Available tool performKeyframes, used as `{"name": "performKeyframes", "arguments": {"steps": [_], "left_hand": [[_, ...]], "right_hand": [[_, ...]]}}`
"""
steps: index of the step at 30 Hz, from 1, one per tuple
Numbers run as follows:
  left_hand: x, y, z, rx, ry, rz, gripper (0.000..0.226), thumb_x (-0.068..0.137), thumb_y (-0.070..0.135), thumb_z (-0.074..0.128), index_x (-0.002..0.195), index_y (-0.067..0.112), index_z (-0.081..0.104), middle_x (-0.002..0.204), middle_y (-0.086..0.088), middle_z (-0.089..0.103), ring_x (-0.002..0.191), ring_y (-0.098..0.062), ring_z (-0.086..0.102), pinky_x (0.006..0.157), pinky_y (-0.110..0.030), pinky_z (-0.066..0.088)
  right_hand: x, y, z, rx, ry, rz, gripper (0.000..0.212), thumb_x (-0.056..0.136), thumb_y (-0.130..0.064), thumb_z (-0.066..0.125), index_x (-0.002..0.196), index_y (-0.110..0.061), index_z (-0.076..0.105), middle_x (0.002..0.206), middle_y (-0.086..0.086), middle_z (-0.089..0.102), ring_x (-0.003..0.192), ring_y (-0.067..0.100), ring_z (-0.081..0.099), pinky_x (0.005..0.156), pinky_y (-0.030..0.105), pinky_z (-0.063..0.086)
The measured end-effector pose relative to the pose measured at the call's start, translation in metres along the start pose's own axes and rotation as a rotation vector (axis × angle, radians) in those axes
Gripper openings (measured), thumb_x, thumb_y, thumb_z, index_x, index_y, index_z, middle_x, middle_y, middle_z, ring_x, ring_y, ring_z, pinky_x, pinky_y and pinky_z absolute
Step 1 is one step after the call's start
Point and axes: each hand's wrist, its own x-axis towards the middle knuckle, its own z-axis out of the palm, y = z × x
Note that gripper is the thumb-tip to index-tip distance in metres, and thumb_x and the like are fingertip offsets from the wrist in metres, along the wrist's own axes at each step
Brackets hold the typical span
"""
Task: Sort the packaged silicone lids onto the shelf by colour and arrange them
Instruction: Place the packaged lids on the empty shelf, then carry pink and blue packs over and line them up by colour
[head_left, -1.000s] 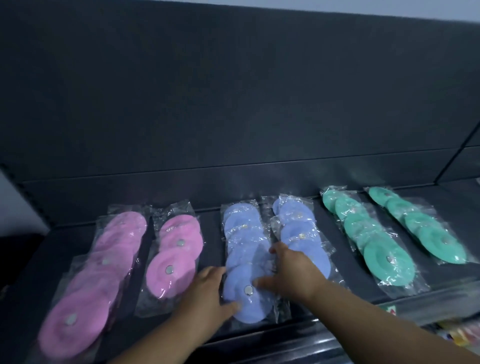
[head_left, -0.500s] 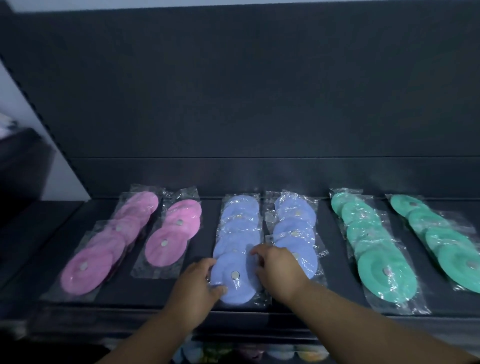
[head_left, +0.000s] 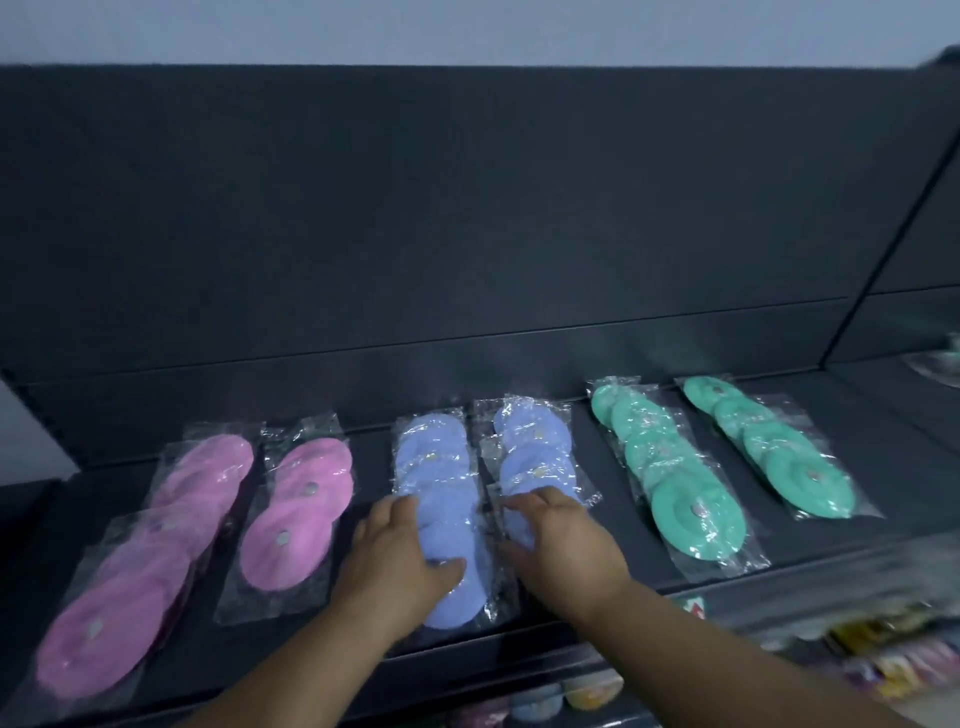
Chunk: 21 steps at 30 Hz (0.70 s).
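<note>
Blue lid packs (head_left: 441, 499) lie mid-shelf (head_left: 597, 436). Left hand (head_left: 397, 553) and right hand (head_left: 563, 543) rest flat, fingers spread, gripping nothing. Film looks slippery, lids soft and light; pinch bag edges.

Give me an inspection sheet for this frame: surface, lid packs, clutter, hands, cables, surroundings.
Surface: dark shelf, flat, with a dark back panel.
Job's things: six clear-bagged rows in colour pairs; pink packs at left, blue packs in the middle, green packs at right, all lying front to back.
Clutter: nothing seen on the shelf.
Hands: left hand lies flat on the left blue row; right hand lies flat on the right blue row; neither lifts a pack.
Cables: nothing seen.
Surroundings: blurred colourful goods on a lower level; another blurred pack at the far right.
</note>
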Motion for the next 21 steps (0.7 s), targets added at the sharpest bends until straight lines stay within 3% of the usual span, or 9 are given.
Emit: {"name": "performKeyframes", "arguments": {"steps": [4,9,15,21], "left_hand": [[0.002,0.046,0.009,0.095,-0.013,0.207,0.083,0.083,0.06,0.054,0.149,0.023,0.018,0.157,0.002,0.013,0.143,-0.022,0.016,0.116,-0.03,0.019],[-0.01,0.12,0.045,0.201,-0.136,0.385,0.079,0.085,0.063,0.05,0.149,0.026,0.02,0.159,0.0,0.008,0.145,-0.023,0.008,0.117,-0.035,0.015],[-0.036,0.249,0.101,0.308,-0.179,0.563,0.079,0.086,0.062,0.05,0.149,0.025,0.02,0.158,-0.002,0.01,0.145,-0.024,0.01,0.116,-0.039,0.015],[-0.089,0.405,0.195,0.346,-0.238,0.71,0.076,0.085,0.06,0.051,0.147,0.025,0.023,0.156,0.0,0.017,0.143,-0.022,0.017,0.115,-0.036,0.018]], "right_hand": [[-0.033,0.032,-0.023,-0.087,0.111,0.107,0.052,0.087,-0.05,0.052,0.135,-0.031,0.047,0.139,-0.007,0.045,0.125,0.02,0.044,0.1,0.029,0.04],[-0.092,0.103,-0.059,-0.149,0.16,0.333,0.065,0.085,-0.063,0.048,0.141,-0.032,0.038,0.151,-0.004,0.031,0.138,0.02,0.029,0.113,0.036,0.027],[-0.178,0.216,-0.108,-0.148,0.251,0.516,0.068,0.084,-0.068,0.045,0.141,-0.033,0.037,0.148,-0.005,0.035,0.135,0.021,0.034,0.111,0.037,0.03],[-0.292,0.35,-0.167,-0.132,0.268,0.697,0.061,0.083,-0.065,0.049,0.135,-0.033,0.043,0.135,-0.005,0.046,0.124,0.021,0.047,0.099,0.033,0.043]]}}
